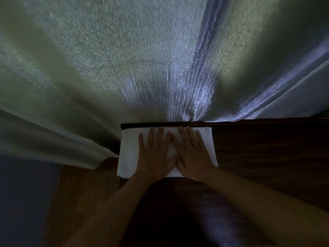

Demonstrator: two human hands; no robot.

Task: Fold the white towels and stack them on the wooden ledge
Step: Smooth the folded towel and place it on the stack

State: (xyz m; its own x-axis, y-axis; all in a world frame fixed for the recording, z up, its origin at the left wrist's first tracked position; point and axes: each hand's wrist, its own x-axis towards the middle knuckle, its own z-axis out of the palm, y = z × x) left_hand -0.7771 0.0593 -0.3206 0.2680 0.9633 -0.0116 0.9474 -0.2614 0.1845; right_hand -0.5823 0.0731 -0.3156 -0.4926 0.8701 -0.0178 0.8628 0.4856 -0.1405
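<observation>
One folded white terry towel (pixel 128 154) lying on dark wooden ledge (pixel 267 148); left hand (pixel 153 157) and right hand (pixel 194 155) pressing it, fingers straight, gripping nothing. Large unfolded white towel (pixel 124 59) awaiting, apparently.

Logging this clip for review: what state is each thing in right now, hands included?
Folded towel: folded into a flat rectangle, lying on the wooden ledge.
Left hand: open, fingers straight, pressing flat on the folded towel.
Right hand: open, fingers straight, pressing flat on the folded towel, thumb touching the left hand's thumb.
Loose towel: unfolded, spread out wide beyond the ledge, blurred.
Wooden ledge: dark, bearing the folded towel.
</observation>
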